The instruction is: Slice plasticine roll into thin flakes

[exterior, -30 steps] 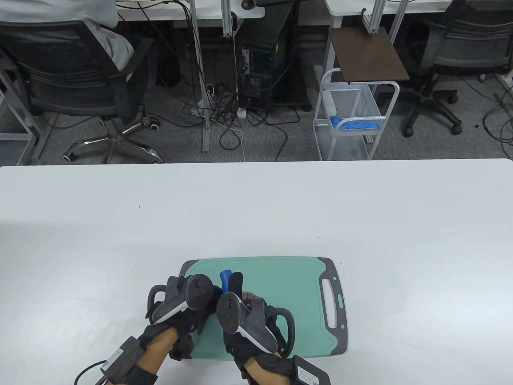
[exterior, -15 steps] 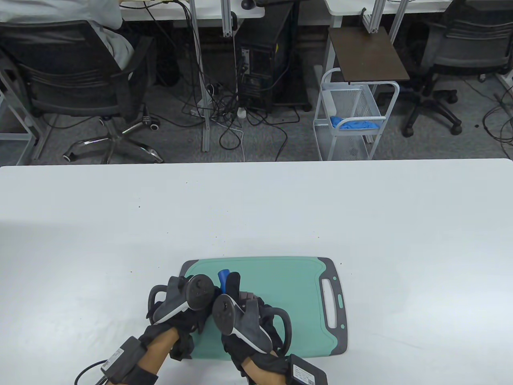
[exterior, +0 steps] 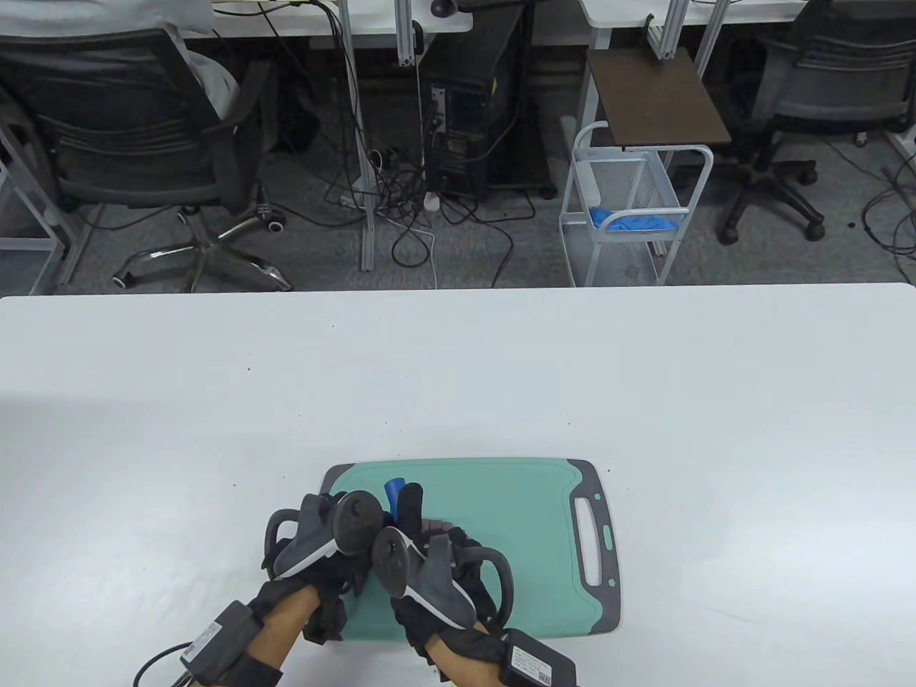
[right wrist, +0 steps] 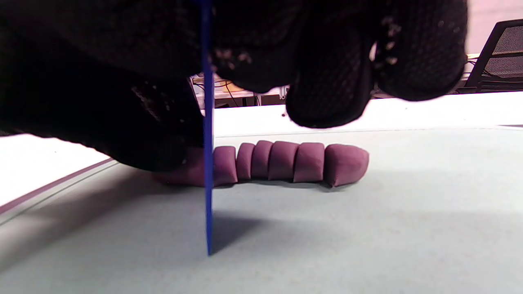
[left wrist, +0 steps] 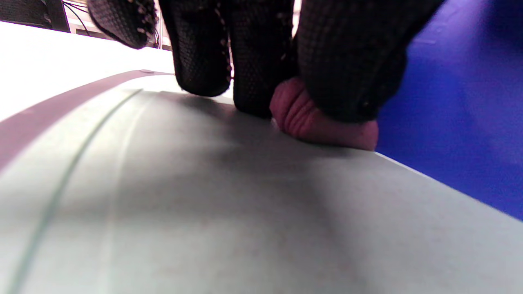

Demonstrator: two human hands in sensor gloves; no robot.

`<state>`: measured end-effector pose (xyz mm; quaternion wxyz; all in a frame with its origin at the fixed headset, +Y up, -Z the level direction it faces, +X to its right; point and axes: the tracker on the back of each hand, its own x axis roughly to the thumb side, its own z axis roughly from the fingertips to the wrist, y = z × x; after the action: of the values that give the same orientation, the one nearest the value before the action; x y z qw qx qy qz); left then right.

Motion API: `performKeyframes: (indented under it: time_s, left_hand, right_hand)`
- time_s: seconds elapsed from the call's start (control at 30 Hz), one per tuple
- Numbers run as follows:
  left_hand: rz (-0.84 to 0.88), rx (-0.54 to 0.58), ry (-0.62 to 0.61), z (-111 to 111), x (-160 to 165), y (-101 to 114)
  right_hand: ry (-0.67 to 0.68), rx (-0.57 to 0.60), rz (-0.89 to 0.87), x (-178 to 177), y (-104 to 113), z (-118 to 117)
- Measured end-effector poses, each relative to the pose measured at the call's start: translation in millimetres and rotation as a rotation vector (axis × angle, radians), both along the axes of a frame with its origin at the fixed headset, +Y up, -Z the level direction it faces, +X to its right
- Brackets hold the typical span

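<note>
We see the table (exterior: pixel 644 372) carrying the board (exterior: pixel 515 501), both hands over its near-left part. Left hand (exterior: pixel 322 544) presses fingertips (left wrist: pixel 343 81) onto the uncut roll (left wrist: pixel 322 122). Right hand (exterior: pixel 429 572) grips the blade (right wrist: pixel 208 163), standing upright across the roll beside the left fingertips; cut pieces (right wrist: pixel 294 161) lie just right of it.

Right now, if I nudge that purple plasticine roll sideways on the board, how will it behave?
The plasticine roll probably deforms rather than slides: it looks soft, creased under the left hand's fingers. Its cut slices likely cling together, since they sit touching. It seems unlikely to roll, its underside lying flat on the cutting board.
</note>
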<state>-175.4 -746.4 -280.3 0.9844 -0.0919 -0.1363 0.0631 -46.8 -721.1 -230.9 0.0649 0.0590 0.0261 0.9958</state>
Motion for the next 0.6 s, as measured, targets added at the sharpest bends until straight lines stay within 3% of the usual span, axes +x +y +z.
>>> performKeyframes:
  time_s: [0.17, 0.6]
  left_hand:
    - [-0.008, 0.002, -0.005, 0.4, 0.4, -0.1]
    - [-0.077, -0.018, -0.026, 1.4, 1.6, 3.6]
  right_hand:
    - [-0.025, -0.004, -0.011, -4.5, -0.8, -10.6]
    - [-0.021, -0.016, -0.015, -3.0, -0.2, -9.9]
